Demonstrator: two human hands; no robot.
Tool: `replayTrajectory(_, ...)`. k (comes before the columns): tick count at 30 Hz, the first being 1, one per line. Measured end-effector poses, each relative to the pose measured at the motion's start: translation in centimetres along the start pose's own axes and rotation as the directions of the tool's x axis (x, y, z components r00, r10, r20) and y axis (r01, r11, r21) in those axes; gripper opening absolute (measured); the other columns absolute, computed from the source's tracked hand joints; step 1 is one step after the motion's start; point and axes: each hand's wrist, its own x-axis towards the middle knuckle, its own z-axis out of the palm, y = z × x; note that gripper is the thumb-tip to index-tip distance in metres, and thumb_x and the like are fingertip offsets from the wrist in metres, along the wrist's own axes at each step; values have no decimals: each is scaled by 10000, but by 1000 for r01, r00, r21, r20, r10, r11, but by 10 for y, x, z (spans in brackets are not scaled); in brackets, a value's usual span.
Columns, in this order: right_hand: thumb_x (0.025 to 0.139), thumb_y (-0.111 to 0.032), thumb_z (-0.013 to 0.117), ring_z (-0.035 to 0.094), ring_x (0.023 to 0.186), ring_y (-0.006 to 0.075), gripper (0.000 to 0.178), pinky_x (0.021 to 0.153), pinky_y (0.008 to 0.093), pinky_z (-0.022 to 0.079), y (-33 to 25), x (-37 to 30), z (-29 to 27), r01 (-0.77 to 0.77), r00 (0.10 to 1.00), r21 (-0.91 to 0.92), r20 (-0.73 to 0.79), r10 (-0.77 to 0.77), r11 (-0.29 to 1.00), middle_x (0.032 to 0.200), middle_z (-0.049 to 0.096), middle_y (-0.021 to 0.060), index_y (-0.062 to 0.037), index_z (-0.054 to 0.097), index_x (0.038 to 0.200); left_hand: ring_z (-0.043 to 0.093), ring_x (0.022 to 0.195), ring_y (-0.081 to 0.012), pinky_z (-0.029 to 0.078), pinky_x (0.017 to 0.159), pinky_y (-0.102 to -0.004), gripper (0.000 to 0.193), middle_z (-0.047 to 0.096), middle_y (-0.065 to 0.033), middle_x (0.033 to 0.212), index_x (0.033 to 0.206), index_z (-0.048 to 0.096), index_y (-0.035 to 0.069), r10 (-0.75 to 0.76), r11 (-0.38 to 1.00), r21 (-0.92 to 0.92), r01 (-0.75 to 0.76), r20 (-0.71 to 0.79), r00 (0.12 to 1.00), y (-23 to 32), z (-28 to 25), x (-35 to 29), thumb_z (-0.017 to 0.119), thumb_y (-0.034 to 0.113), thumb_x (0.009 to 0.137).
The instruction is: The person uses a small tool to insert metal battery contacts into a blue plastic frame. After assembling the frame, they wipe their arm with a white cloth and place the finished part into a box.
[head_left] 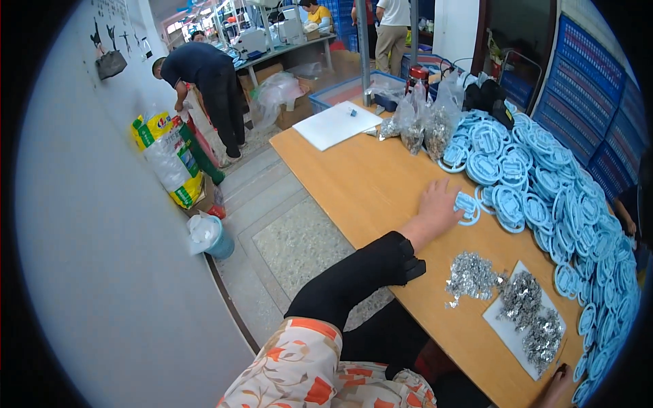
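Observation:
My left hand [439, 209] rests over the wooden table, its fingers bent around the edge of a light-blue round plastic piece [468, 208] with an openwork middle. Beside that piece spreads a large heap of similar blue pieces [537, 183]. At the lower right edge only part of my right hand [558, 389] shows, near a white board [498, 314] that bears piles of small silvery metal parts [522, 299]. Its fingers are mostly cut off from view. Another loose pile of shiny silver parts [472, 275] lies on the wood between the board and my left forearm.
Clear plastic bags of metal parts [411, 126] stand at the table's [340, 173] far side, near a white sheet [337, 125]. Blue crates [592, 75] line the right. Left of the table are a bin [219, 241], a large package [166, 160] and a bending person [204, 75].

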Motion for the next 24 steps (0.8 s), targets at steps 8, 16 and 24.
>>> replayTrajectory(8, 904, -198, 558, 621, 1054, 375, 360, 924, 403, 478, -135, -8, -58, -95, 972, -228, 191, 140, 969, 1142, 660, 223, -13, 620, 1207, 530, 1085, -328, 427, 926, -465, 367, 616, -116, 1080, 1018, 702, 94, -107, 994, 59, 97, 181, 978, -5, -1, 8, 690, 384, 793)
replayTrajectory(16, 912, -188, 548, 607, 1080, 387, 359, 958, 424, 456, -180, 0, -67, -91, 948, -329, 259, 183, 940, 1169, 660, 194, -59, 613, 1240, 528, 1098, -318, 422, 922, -461, 472, 606, -125, 1108, 1129, 637, 65, -205, 979, 38, 202, 201, 958, -2, 0, 12, 691, 399, 800)
replayTrajectory(24, 916, -169, 551, 647, 887, 337, 318, 799, 403, 505, -142, 5, -51, 228, 949, -224, 268, -165, 948, 994, 687, 171, -15, 608, 1189, 510, 1131, -320, 412, 956, -473, 546, 590, -126, 1126, 1150, 608, 61, -222, 975, 32, 222, 266, 938, 0, 5, 16, 727, 429, 765)
